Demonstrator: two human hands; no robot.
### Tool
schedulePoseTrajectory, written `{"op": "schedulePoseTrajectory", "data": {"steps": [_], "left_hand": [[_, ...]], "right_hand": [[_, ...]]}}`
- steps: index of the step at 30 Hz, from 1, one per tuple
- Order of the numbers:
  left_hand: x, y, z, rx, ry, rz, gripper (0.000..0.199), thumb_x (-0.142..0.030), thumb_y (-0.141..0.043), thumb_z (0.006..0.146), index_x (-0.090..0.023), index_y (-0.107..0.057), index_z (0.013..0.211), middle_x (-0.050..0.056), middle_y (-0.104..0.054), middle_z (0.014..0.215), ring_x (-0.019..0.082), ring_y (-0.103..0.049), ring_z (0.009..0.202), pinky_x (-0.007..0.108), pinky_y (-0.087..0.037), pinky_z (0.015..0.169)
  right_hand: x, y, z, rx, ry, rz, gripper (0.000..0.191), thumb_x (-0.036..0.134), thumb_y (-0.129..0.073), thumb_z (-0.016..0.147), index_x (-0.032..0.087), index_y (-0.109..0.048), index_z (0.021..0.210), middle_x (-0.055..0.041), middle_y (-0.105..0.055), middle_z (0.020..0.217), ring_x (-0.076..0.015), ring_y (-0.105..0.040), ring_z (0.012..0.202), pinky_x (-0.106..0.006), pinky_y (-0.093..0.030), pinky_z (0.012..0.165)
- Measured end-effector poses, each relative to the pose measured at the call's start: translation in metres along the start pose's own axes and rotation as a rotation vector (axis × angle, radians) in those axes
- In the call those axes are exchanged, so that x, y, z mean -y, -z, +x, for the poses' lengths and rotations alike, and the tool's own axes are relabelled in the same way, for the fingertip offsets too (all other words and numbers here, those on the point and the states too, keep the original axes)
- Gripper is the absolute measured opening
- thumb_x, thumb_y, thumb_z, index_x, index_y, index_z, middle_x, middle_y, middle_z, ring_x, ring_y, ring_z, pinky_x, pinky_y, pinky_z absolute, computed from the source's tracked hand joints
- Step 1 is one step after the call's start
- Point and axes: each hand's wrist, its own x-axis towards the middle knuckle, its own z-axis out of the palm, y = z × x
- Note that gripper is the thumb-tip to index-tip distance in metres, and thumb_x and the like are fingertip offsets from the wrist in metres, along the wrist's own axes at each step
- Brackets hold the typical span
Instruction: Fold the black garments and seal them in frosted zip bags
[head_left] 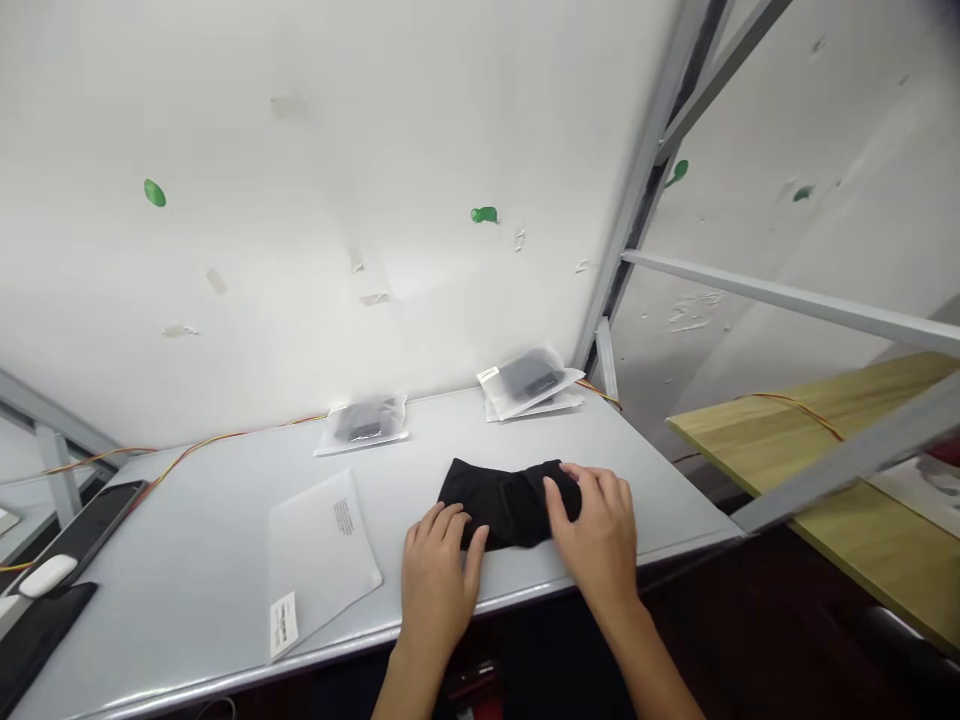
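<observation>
A folded black cloth garment [499, 505] lies near the front edge of the grey table, its two ends spread left and right with a bunched fold in the middle. What kind of garment it is cannot be made out. My left hand [441, 565] grips its lower left end, thumb and fingertips resting on the fabric. At the right end, my right hand [596, 520] has the edge between thumb and fingers. Left of the garment lies a flat, frosted plastic bag [319, 545] with printed text and a white label.
Toward the back of the table [217, 520] lie a frosted bag with dark contents [364, 422] and a stack of similar bags [529, 382]. A white mouse [49, 576] and dark devices sit at far left. Metal frame bars [795, 290] and a wooden board [825, 430] stand right.
</observation>
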Motion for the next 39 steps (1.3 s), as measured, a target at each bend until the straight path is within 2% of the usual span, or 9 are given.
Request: {"op": "schedulePoseTrajectory", "data": {"steps": [3, 7, 12, 15, 18, 23, 28, 34, 39], "left_hand": [[0.005, 0.005, -0.002, -0.02, 0.016, 0.043, 0.028, -0.041, -0.048, 0.107, -0.024, -0.07, 0.107, 0.011, -0.078, 0.113, 0.034, -0.07, 0.117, 0.051, -0.056, 0.094], [0.018, 0.018, -0.003, -0.053, 0.085, 0.092, 0.03, -0.04, -0.046, 0.108, -0.023, -0.067, 0.094, 0.01, -0.078, 0.105, 0.031, -0.071, 0.109, 0.046, -0.055, 0.09], [0.04, 0.037, -0.002, -0.07, 0.23, 0.159, 0.028, -0.043, -0.051, 0.101, -0.024, -0.065, 0.088, 0.009, -0.073, 0.091, 0.029, -0.071, 0.087, 0.043, -0.055, 0.077], [0.058, 0.046, -0.004, -0.077, 0.299, 0.216, 0.025, -0.039, -0.049, 0.1, -0.023, -0.067, 0.103, 0.01, -0.074, 0.1, 0.032, -0.071, 0.096, 0.045, -0.056, 0.081], [0.077, 0.054, -0.005, -0.046, 0.302, 0.212, 0.031, -0.036, -0.046, 0.101, -0.021, -0.067, 0.118, 0.013, -0.074, 0.112, 0.034, -0.07, 0.107, 0.049, -0.057, 0.087], [0.095, 0.061, 0.0, 0.006, 0.241, 0.154, 0.033, -0.028, -0.042, 0.1, -0.024, -0.07, 0.118, 0.011, -0.075, 0.117, 0.032, -0.07, 0.112, 0.049, -0.057, 0.093], [0.093, 0.059, 0.017, 0.018, 0.245, 0.109, 0.033, -0.034, -0.046, 0.102, -0.022, -0.072, 0.119, 0.012, -0.075, 0.107, 0.034, -0.067, 0.108, 0.052, -0.053, 0.093], [0.1, 0.054, 0.041, 0.112, 0.208, -0.015, 0.023, -0.042, -0.06, 0.095, -0.026, -0.076, 0.092, 0.006, -0.068, 0.082, 0.03, -0.066, 0.087, 0.047, -0.054, 0.083], [0.096, 0.071, 0.045, 0.068, 0.181, -0.111, 0.025, -0.041, -0.054, 0.099, -0.024, -0.072, 0.092, 0.007, -0.073, 0.098, 0.027, -0.068, 0.098, 0.043, -0.056, 0.091]], "right_hand": [[0.02, -0.011, -0.011, 0.139, 0.075, 0.016, 0.04, 0.052, -0.063, 0.094, 0.021, -0.066, 0.118, -0.0143, -0.066, 0.102, -0.0354, -0.062, 0.099, -0.052, -0.052, 0.089], [0.045, -0.032, -0.027, 0.205, 0.101, -0.01, 0.03, 0.037, -0.058, 0.095, 0.018, -0.067, 0.116, -0.0157, -0.067, 0.102, -0.035, -0.062, 0.097, -0.05, -0.054, 0.084], [0.07, -0.037, -0.018, 0.286, -0.007, 0.277, 0.028, 0.024, -0.051, 0.088, 0.021, -0.069, 0.109, -0.01, -0.073, 0.097, -0.0287, -0.068, 0.091, -0.043, -0.056, 0.082], [0.059, -0.027, 0.006, 0.274, -0.176, 0.405, 0.028, 0.031, -0.055, 0.086, 0.022, -0.069, 0.109, -0.0056, -0.073, 0.092, -0.0236, -0.068, 0.077, -0.038, -0.056, 0.075], [0.025, -0.019, 0.029, 0.213, -0.255, 0.301, 0.036, 0.035, -0.056, 0.085, 0.021, -0.068, 0.116, -0.0048, -0.072, 0.089, -0.0241, -0.066, 0.075, -0.039, -0.053, 0.072], [-0.018, -0.022, 0.041, 0.232, -0.066, 0.175, 0.025, 0.034, -0.052, 0.09, 0.021, -0.073, 0.095, -0.0114, -0.071, 0.09, -0.0302, -0.064, 0.09, -0.048, -0.052, 0.09], [-0.015, -0.026, 0.036, 0.254, 0.011, 0.303, 0.04, 0.053, -0.057, 0.094, 0.022, -0.074, 0.113, -0.0125, -0.071, 0.115, -0.0316, -0.062, 0.11, -0.051, -0.049, 0.103], [-0.016, -0.03, 0.038, 0.313, 0.012, 0.424, 0.027, 0.048, -0.061, 0.089, 0.023, -0.071, 0.089, -0.0115, -0.071, 0.103, -0.0317, -0.062, 0.107, -0.053, -0.051, 0.098], [-0.008, -0.012, 0.042, 0.326, -0.098, 0.616, 0.022, 0.047, -0.066, 0.089, 0.025, -0.062, 0.089, -0.0115, -0.073, 0.119, -0.03, -0.065, 0.118, -0.051, -0.049, 0.101]]}}
